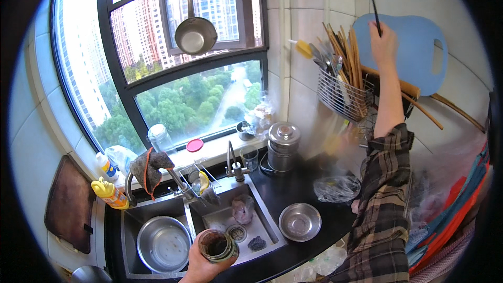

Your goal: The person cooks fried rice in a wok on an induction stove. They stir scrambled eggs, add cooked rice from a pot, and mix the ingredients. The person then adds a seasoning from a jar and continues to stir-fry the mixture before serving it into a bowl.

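Observation:
Over the front rim of the sink, my left hand (199,264) grips an uncapped glass jar (228,253) with dark residue or contents inside. My right hand (384,45) is raised high at the right and holds a slim dark-handled utensil (375,10) pointing upward. The utensil's tip is blurred, so its kind is unclear. Behind that hand, a light blue cutting board (416,55) rests against the tiled wall. Just left of the hand hangs a wire utensil basket (342,96), packed with wooden chopsticks (354,59), spoons and a yellow-headed brush (303,48).
The double sink holds a large steel pot (163,243) in its left basin, with a plastic bag (243,208) and steel scourer (257,243) in the right. A steel bowl (300,222), bagged item (337,188) and steel canister (283,147) stand on the black counter. A saucepan (195,36) hangs before the window.

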Demonstrator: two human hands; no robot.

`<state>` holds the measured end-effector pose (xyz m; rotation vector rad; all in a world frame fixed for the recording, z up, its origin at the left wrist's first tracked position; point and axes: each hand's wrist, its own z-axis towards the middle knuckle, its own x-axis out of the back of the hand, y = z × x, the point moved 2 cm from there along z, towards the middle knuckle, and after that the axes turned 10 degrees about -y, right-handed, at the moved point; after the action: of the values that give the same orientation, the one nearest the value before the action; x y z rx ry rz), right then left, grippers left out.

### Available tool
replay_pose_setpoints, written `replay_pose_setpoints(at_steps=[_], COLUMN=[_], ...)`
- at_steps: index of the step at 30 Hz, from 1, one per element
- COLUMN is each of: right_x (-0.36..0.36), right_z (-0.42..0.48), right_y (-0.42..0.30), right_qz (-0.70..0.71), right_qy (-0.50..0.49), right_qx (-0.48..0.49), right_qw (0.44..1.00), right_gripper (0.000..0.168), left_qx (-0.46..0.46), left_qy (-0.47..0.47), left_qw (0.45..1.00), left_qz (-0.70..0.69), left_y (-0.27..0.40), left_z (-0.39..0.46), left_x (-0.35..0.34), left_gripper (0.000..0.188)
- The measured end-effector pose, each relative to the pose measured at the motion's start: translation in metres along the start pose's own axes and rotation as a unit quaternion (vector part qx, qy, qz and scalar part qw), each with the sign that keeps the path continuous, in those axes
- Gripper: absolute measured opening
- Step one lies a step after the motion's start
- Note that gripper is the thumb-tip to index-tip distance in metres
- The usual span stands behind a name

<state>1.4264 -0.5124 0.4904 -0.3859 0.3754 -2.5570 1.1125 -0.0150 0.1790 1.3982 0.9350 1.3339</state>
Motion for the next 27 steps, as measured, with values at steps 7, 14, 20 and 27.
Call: replay_pose_setpoints(at_steps=[7,14,20,27], right_x=[-0.075,-0.101,-0.105,-0.090], right_z=[0.001,0.003,-0.002,0.007], right_y=[-0.110,-0.052,-0.056,-0.179], right_qz=[-0.214,-0.243,-0.267,-0.254], right_qy=[-0.279,-0.173,-0.139,0.107], right_qx=[-0.025,-0.050,-0.025,0.158], right_qw=[0.936,0.953,0.953,0.948], right_gripper=[0.027,0.016,0.018,0.027], left_qx=[-0.007,-0.048,0.016,0.017], left_qy=[0.013,0.033,-0.004,0.042], left_qw=[0.999,0.998,1.000,0.999], left_qz=[-0.039,-0.029,0.012,0.008], left_y=[0.000,-0.002,-0.022,-0.022], left_z=[-0.005,-0.013,-0.033,-0.043], left_x=[-0.004,0.004,0.022,0.036], left_gripper=[0.064,0.061,0.088,0.080])
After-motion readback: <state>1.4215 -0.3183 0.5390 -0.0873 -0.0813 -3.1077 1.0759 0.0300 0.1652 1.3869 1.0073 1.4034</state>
